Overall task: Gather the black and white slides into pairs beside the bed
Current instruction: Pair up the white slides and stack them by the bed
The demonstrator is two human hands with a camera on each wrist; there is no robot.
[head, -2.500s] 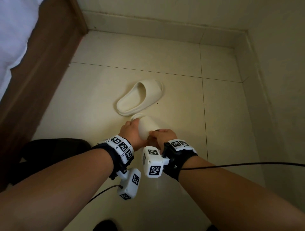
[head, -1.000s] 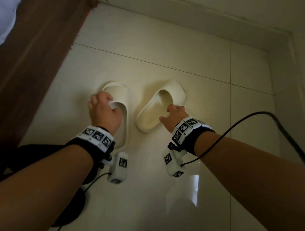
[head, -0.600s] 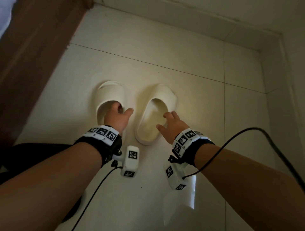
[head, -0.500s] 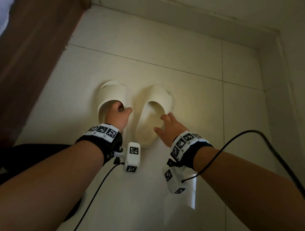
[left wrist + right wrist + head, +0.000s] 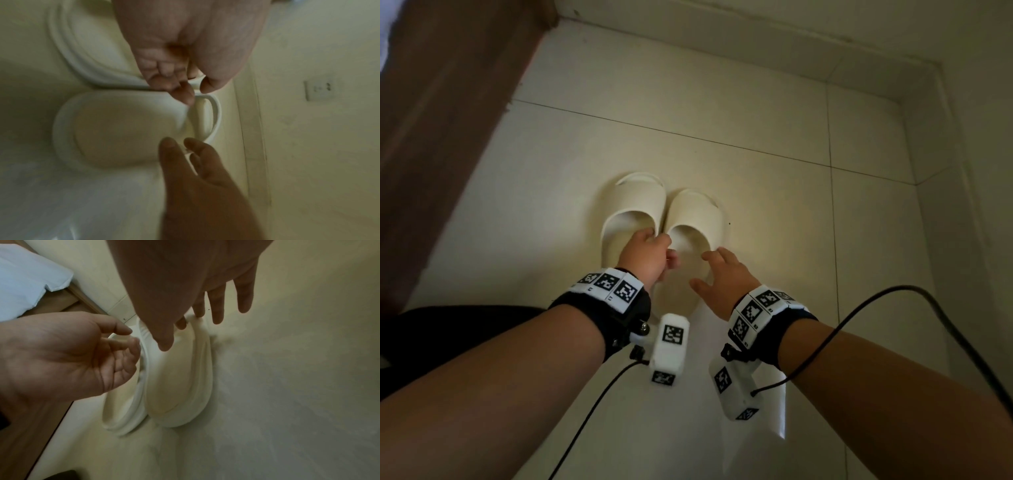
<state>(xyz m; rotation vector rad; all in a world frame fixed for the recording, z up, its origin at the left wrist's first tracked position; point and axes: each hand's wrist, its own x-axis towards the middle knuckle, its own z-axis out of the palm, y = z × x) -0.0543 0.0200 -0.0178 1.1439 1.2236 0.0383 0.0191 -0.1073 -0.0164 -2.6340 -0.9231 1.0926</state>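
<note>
Two white slides lie side by side on the tiled floor, toes pointing away from me and their inner edges touching. My left hand hovers over the footbed of the left slide, fingers loosely curled and holding nothing. My right hand is over the heel of the right slide with its fingers straight and spread. In the right wrist view its fingertips reach the strap edge of the right slide. A black rounded thing lies at lower left, half hidden by my left forearm.
The brown wooden bed frame runs along the left, with white bedding on top. Wall skirting closes the far side and the right. A black cable trails from my right wrist. A wall socket shows in the left wrist view.
The two white slides, apart and angled a second ago, now sit together and parallel. My left hand has drawn out from under the left slide's strap. My right hand has eased back toward the heel.
</note>
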